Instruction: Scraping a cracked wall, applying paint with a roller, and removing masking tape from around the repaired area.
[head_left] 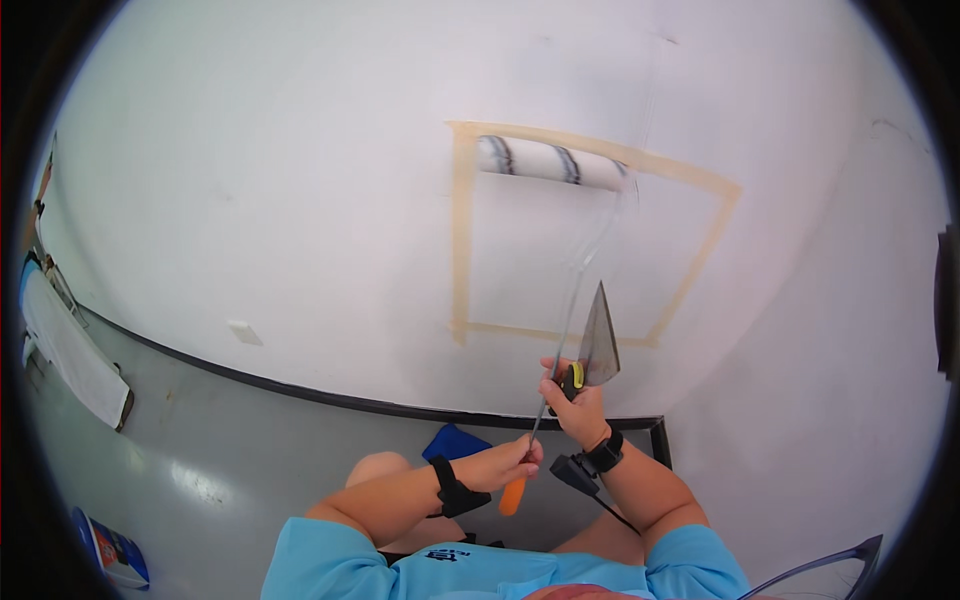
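Left: grey floor point(240, 440), white wall point(300, 200) above the dark baseboard, blue cloth point(452, 440) by the knee. Left hand point(505, 463) has its fingers clamped on the roller's orange grip point(512, 496). The frame rod runs up to the roller point(555, 160), pressed on the wall at the top edge of the taped square point(462, 230), just inside the tape. Right hand point(578, 405) is wrapped around a trowel point(598, 345), blade up, with the fingers also steadying the rod. Step looks like rolling paint inside the square, at the top of a stroke. Next move calls for a straight pull down, staying inside the tape and keeping the trowel tip off the wet wall.
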